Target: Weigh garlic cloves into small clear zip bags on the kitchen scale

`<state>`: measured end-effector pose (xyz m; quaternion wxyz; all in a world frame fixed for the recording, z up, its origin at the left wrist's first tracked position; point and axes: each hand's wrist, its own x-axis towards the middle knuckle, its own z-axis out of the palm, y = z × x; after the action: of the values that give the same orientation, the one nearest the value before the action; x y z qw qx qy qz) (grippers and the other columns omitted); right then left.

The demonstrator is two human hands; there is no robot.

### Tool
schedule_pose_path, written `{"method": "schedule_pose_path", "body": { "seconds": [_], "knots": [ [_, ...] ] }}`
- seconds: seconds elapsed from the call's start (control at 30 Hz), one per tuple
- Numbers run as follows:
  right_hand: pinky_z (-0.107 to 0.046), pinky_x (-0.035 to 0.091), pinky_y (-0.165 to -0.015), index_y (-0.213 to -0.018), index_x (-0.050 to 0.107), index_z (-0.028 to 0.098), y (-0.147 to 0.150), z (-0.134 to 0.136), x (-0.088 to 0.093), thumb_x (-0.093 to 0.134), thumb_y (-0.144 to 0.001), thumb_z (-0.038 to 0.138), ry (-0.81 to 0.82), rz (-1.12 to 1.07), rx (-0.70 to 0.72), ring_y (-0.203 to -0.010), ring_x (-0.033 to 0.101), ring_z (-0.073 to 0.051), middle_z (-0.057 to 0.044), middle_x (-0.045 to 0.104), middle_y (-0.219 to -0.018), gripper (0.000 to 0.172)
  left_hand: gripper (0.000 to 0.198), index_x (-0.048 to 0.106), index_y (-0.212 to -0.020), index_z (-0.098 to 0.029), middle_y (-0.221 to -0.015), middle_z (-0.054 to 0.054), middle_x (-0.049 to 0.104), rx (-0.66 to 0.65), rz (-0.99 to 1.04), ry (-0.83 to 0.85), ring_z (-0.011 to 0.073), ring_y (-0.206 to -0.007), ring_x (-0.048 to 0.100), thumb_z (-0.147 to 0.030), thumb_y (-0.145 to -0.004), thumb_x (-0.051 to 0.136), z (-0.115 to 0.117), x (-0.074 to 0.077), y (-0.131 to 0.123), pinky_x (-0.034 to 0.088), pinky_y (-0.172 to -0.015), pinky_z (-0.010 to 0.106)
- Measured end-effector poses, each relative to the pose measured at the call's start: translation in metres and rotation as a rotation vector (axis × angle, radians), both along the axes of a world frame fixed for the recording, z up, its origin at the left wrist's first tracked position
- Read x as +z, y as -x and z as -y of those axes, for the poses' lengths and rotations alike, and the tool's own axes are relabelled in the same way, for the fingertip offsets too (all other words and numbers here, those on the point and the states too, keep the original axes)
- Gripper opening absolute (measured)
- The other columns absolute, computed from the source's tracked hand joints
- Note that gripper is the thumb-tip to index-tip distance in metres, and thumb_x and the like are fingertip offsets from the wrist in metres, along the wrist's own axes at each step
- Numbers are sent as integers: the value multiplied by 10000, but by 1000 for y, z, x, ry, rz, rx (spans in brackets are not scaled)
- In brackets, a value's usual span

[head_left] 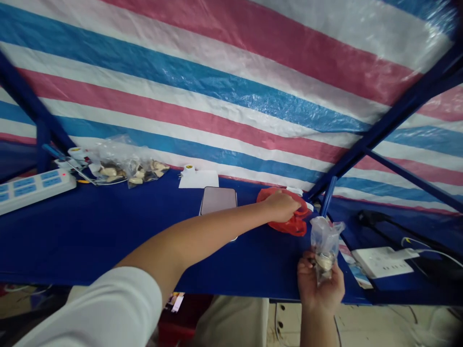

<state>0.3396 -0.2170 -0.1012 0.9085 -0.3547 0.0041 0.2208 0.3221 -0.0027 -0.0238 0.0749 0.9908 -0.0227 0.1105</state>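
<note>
My left hand (284, 206) reaches across the blue tabletop (108, 231) and rests, fingers curled, on a red plastic tool (294, 224) that looks like a tape dispenser near the back. My right hand (320, 284) is at the table's front edge, closed around a small clear plastic bag (324, 241) with a few pale pieces inside. The bag stands upright above the fingers. A phone (218, 200) lies face up just behind my left forearm.
A clear bag of pale pieces (125, 168) and tape rolls lie at the back left by a white power strip (32, 188). White paper (198, 179) lies behind the phone. Another power strip (383, 261) with cables sits right. Blue frame bars (379, 127) rise against a striped tarp.
</note>
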Motion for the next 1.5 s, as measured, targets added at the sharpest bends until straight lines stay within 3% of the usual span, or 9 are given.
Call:
{"method": "schedule_pose_path", "body": {
  "seconds": [0.13, 0.3, 0.43, 0.57, 0.7, 1.03, 1.2, 1.3, 1.5],
  "knots": [
    [-187, 470, -490, -980, 638, 214, 10, 11, 0, 783, -649, 356, 115, 69, -40, -695, 613, -127, 5, 651, -896, 387, 161, 623, -885, -183, -883, 44, 704, -3, 110, 373, 168, -781, 620, -336, -910, 577, -2, 16, 38, 392, -674, 297],
    [-303, 575, -601, -1090, 627, 264, 40, 44, -3, 708, -804, 505, 639, 435, -266, -803, 667, -196, -38, 675, -1023, 383, 187, 613, -953, -185, -785, 2, 648, -56, 202, 774, 124, -705, 584, -364, -942, 561, 7, 23, 85, 398, -668, 263],
    [-386, 581, -783, -1208, 612, 242, 60, 48, 9, 785, -774, 520, 832, 636, -509, -935, 655, -241, -77, 655, -1112, 544, 227, 593, -881, -181, -695, -8, 645, -133, 132, 1085, 113, -669, 625, -385, -967, 540, 9, 28, 111, 445, -662, 237],
    [-462, 515, -925, -1132, 653, 142, 67, 34, 26, 748, -828, 542, 1152, 1245, -688, -1012, 641, -298, -150, 675, -1086, 511, 224, 592, -891, -162, -630, -21, 628, -182, 56, 1427, 88, -553, 593, -359, -975, 530, 3, 28, 123, 451, -573, 207],
    [-410, 527, -921, -1164, 655, 173, 74, 28, 40, 666, -938, 383, 1182, 1792, -487, -1056, 653, -275, -149, 666, -1152, 308, 221, 608, -1018, -151, -675, -17, 664, -220, -27, 1609, 40, -408, 474, -356, -985, 532, -7, 21, 127, 339, -449, 187],
    [-415, 525, -964, -1248, 653, 240, 36, -17, 113, 555, -944, 386, 1482, 1739, 351, -1136, 637, -269, -134, 611, -1262, 351, 264, 599, -1186, -183, -787, -12, 673, -191, 20, 1511, 76, -493, 573, -289, -966, 499, -24, 10, 135, 353, -443, 199],
    [-381, 506, -880, -1185, 665, 228, 38, -64, 137, 566, -868, 290, 1604, 1657, 782, -1005, 650, -246, -105, 661, -1150, 338, 251, 668, -872, -170, -657, -8, 610, 2, 105, 1179, 113, -576, 557, -381, -912, 539, -25, 5, 140, 369, -531, 235],
    [-339, 490, -792, -1281, 617, 224, 41, -71, 133, 574, -856, 284, 1591, 1635, 809, -913, 644, -223, -84, 681, -1084, 431, 221, 588, -670, -176, -624, 0, 585, 46, 135, 1088, 125, -589, 515, -343, -807, 638, -25, 1, 141, 332, -558, 262],
    [-303, 483, -786, -1442, 461, 279, 47, -55, 118, 540, -892, 275, 1586, 1640, 661, -956, 691, -214, -61, 700, -1146, 556, 160, 567, -708, -185, -708, 0, 617, 52, 158, 1036, 138, -653, 525, -273, -704, 701, -24, -8, 139, 326, -595, 261]
  ]
}}
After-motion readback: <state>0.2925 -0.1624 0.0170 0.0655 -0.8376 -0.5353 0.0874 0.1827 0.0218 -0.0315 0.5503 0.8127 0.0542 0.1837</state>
